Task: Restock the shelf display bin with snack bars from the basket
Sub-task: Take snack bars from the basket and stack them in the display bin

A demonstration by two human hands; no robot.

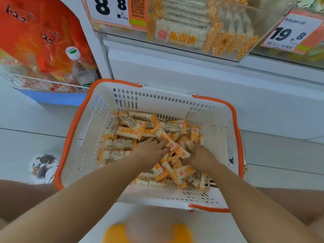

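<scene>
Down in the basket: both hands lie on the heap of snack bars (140, 132), which fills the floor of the white basket (217, 120) with the orange rim; the basket stands on the floor below the shelf.
Left hand (150, 151): fingers stretched out flat over the bars, fingertips touching a slanted bar (172, 143) at the middle of the heap; the grip is apart, nothing clasped.
Right hand (201, 156): fingers dip among the bars just right of that bar; whether they curl round any I cannot tell.
Slanted bar, long axis: runs from upper left to lower right, lying between the two hands, so both are about equally near.
Display bin (192, 23): clear-walled, on the shelf above and beyond the basket, already holding bars of the same wrapper.
Direction of carry, as I judge it: up and forward from the heap to the bin.
Beside: a price tag (291, 34) at the right, an orange bag (43, 37) in a wire rack at the left.
</scene>
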